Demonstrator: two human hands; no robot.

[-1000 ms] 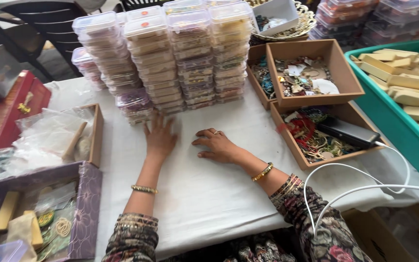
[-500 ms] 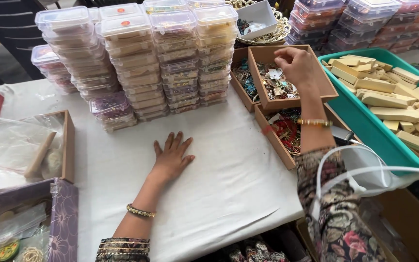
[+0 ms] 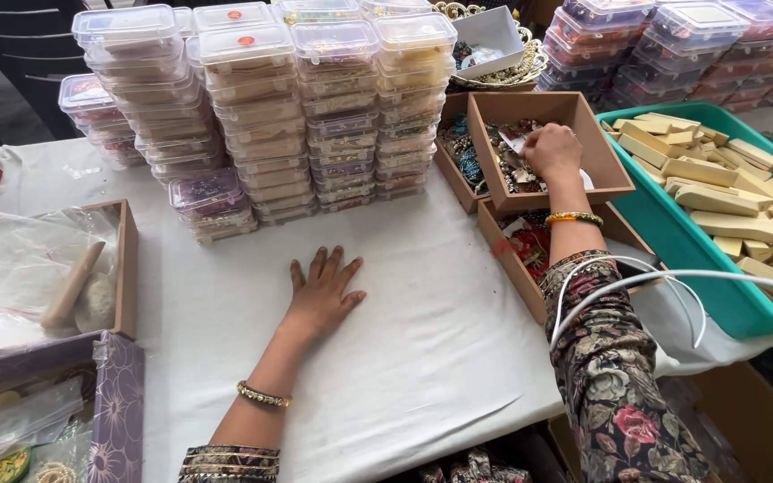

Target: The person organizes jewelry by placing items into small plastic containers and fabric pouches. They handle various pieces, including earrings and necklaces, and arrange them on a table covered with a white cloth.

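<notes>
My left hand (image 3: 321, 288) lies flat on the white tablecloth (image 3: 404, 340), fingers spread, holding nothing. My right hand (image 3: 551, 152) reaches into an open brown cardboard box (image 3: 583, 112) full of small jewellery pieces (image 3: 512, 161); its fingers curl down among them, and whether they pinch one is hidden. A second brown box (image 3: 507, 255) with red and dark trinkets sits just below that forearm. Both wrists wear gold bangles.
Stacks of clear plastic lidded containers (image 3: 270, 116) stand at the back of the table. A teal tray (image 3: 673, 241) of tan blocks is at the right. A wooden box with plastic bags (image 3: 123, 268) and a purple floral box (image 3: 118, 402) sit left. A white cable (image 3: 637, 277) loops over my right sleeve.
My right hand left the tablecloth and moved right and away into the upper brown box. The left hand stayed flat on the cloth. The view shifted right.
</notes>
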